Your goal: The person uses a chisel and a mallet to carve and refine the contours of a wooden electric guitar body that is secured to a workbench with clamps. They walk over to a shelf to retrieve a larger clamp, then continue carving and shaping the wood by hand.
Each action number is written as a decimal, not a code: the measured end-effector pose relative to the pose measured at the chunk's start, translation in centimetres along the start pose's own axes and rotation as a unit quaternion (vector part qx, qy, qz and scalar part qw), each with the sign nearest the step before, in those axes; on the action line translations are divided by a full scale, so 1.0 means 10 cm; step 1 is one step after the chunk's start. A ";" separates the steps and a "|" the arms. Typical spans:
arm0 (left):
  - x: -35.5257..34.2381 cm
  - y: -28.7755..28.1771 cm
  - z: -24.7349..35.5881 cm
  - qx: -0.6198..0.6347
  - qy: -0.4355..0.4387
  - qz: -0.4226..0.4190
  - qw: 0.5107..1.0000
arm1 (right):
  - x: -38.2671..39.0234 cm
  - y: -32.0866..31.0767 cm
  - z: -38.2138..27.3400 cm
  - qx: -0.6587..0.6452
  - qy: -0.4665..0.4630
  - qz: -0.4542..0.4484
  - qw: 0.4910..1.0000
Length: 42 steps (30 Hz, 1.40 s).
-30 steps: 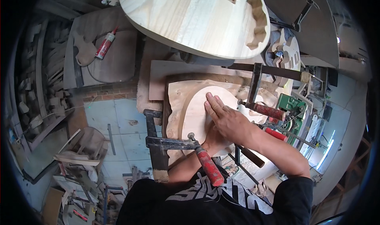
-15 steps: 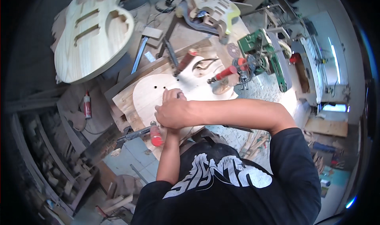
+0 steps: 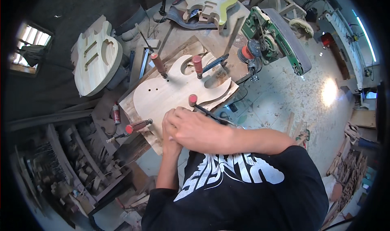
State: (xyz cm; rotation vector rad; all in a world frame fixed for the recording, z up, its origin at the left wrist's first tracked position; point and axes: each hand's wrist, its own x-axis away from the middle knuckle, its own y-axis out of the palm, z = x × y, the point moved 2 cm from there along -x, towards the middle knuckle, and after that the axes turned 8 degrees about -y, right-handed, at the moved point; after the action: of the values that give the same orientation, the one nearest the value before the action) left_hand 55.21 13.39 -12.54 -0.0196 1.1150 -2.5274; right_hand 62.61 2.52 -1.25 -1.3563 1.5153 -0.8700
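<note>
A pale wooden guitar body (image 3: 162, 99) lies flat on a rough board (image 3: 128, 106). My left hand (image 3: 167, 136) is at its near edge, fingers mostly hidden behind my right hand. Across it lies my right hand (image 3: 185, 123), fingers curled; what they hold, if anything, is hidden. Red-handled clamps stand around the body: a left clamp (image 3: 138, 126), a far clamp (image 3: 158, 64), another far clamp (image 3: 198, 66) by the cutaway, and a near clamp (image 3: 193, 100) just beyond my right hand.
A green belt sander (image 3: 264, 38) stands to the right. Two other guitar bodies are around: one pale body (image 3: 97, 60) at left, one yellow-edged body (image 3: 211, 5) at the far side. A red-and-white bottle (image 3: 116, 114) and a rack of wood scraps (image 3: 77, 166) are at left.
My view has shifted, and more of the guitar body and its clamps shows. Both hands have moved from over the body toward its near edge, still crossed.
</note>
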 end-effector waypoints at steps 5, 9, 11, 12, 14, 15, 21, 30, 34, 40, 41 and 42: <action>0.13 0.23 0.57 -0.004 -0.037 0.071 0.997 | 0.50 -0.02 0.11 -0.010 -0.001 0.120 0.993; 0.17 0.43 0.94 0.016 -0.122 0.059 0.991 | 0.86 -0.09 0.27 -0.095 0.011 0.163 0.982; 0.24 0.48 1.07 -0.036 -0.117 0.046 0.991 | 0.99 -0.12 0.28 -0.116 0.003 0.176 0.978; 0.27 0.47 1.15 -0.010 -0.156 0.072 0.985 | 1.05 -0.12 0.28 -0.141 0.002 0.184 0.973; 0.34 0.48 1.21 0.012 -0.198 0.101 0.975 | 1.13 -0.12 0.28 -0.171 -0.003 0.191 0.967; 0.38 0.49 1.17 -0.009 -0.187 0.107 0.977 | 1.16 -0.11 0.27 -0.189 -0.013 0.186 0.964; 0.29 0.38 1.28 0.009 -0.159 0.095 0.983 | 1.25 -0.22 0.61 -0.272 -0.038 0.182 0.944; -0.23 -0.04 0.95 0.342 -0.110 0.231 0.904 | 1.66 -0.14 2.27 -0.268 0.296 0.387 0.831; -0.98 -0.01 0.56 0.262 -0.072 0.111 0.956 | 1.55 -0.05 2.39 -0.245 0.340 0.337 0.843; -1.61 0.18 0.45 0.091 -0.089 -0.028 0.991 | 1.31 0.31 2.75 -0.213 0.291 0.277 0.890; -1.67 0.23 0.54 0.097 -0.128 -0.049 0.986 | 1.29 0.38 2.82 -0.209 0.269 0.274 0.900; -1.74 0.26 0.61 0.096 -0.131 -0.046 0.986 | 1.30 0.43 2.91 -0.211 0.265 0.272 0.901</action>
State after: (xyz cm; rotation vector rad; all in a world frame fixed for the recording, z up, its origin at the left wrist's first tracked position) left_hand 73.21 13.47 -7.82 -0.3499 0.7831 -2.6064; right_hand 88.37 -7.87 -17.53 -0.9079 2.4693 -0.5819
